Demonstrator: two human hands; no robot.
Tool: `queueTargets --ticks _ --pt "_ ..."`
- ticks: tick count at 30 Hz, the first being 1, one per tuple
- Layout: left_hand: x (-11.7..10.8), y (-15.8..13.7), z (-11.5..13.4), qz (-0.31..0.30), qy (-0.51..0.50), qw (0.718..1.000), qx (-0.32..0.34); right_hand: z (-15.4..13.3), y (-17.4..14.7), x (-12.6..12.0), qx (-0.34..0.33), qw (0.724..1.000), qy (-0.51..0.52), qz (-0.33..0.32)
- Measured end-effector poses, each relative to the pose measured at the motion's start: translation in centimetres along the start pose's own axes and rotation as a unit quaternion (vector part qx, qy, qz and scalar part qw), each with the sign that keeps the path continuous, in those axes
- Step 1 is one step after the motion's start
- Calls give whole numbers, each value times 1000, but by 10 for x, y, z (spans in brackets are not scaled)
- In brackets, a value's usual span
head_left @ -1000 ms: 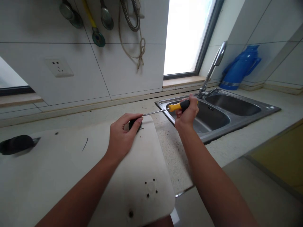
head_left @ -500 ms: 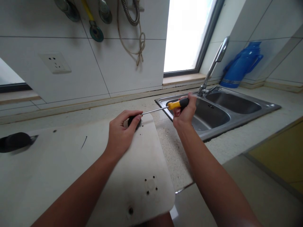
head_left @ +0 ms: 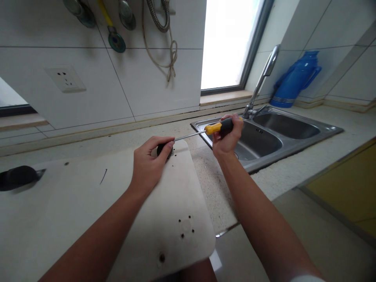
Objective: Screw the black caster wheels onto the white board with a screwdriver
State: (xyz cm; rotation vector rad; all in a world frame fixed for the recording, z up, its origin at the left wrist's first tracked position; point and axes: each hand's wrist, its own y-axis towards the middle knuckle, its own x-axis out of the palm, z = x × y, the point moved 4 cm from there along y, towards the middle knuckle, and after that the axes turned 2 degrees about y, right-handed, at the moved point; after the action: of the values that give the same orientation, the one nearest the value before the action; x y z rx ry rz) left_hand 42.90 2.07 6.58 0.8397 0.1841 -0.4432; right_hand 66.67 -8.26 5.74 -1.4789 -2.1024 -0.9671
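Observation:
My right hand (head_left: 227, 135) is closed around the black and yellow handle of a screwdriver (head_left: 213, 128), over the near edge of the sink. The screwdriver's steel shaft runs left and slightly down to my left hand (head_left: 151, 158). There the thumb and fingers grip a black, rounded caster wheel (head_left: 161, 149) at the far right corner of a white board (head_left: 141, 227). My left fingers are close by the screwdriver tip, which hides the exact contact point. Small screw holes show beside the wheel, and a similar group of holes (head_left: 186, 226) marks the near right corner.
A second black part with a metal end (head_left: 20, 177) lies on the board at left. The double steel sink (head_left: 273, 156) with its faucet (head_left: 266, 74) and a blue thermos jug (head_left: 295, 80) stand to the right. The speckled countertop (head_left: 210, 184) ends at the front.
The view has shifted slightly, so everything sits a little further left. Both hands keep their hold; the right fingers have turned slightly on the screwdriver handle.

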Motion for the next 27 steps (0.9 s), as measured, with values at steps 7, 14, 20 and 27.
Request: queueTargets --ticks 7,14,20,27 --pt "2 -1 -5 4 -1 1000 -10 12 6 -5 3 999 2 36" --pt "-5 -7 6 -66 67 993 71 27 17 -20 28 994 9 105" --pt "-11 -5 -2 -162 121 976 75 33 19 -26 14 990 11 139" --pt "-10 -4 -3 -183 128 973 62 34 19 -26 5 989 9 147"
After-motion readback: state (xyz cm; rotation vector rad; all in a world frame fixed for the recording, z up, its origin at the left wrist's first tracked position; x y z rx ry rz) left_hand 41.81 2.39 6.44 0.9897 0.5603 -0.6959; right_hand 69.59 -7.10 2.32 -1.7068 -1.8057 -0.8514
